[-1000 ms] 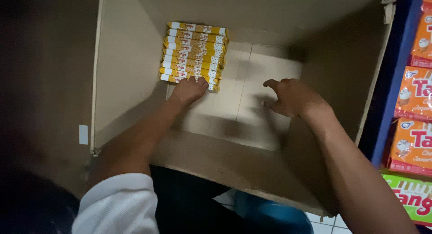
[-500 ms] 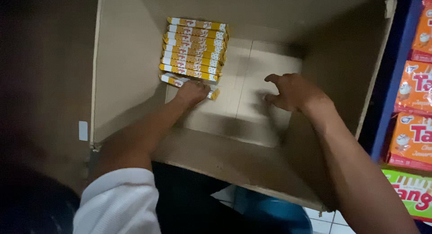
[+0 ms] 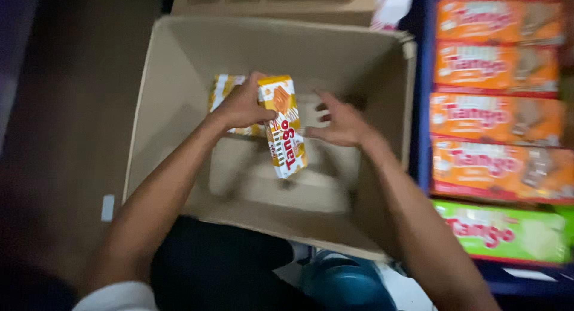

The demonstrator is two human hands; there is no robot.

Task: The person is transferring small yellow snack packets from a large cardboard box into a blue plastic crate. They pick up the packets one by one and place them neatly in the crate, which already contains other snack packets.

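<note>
Cardboard box [image 3: 149, 125], matte brown, open top, plain walls. Left hand [image 3: 242, 104], grip clamped on the upper end of a flat glossy orange-and-white packet [image 3: 284, 128], held tilted above the box floor. Right hand [image 3: 341, 122] just beside it, fingers spread apart. Shelf [image 3: 423, 107] right: orange and green packs [image 3: 496, 113], blurred.

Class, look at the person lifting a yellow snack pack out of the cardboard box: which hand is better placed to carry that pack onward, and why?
The left hand. Its grip is already closed around the top of the yellow snack pack, raised above the cardboard box floor. The right hand is open beside the pack, holding nothing.
</note>
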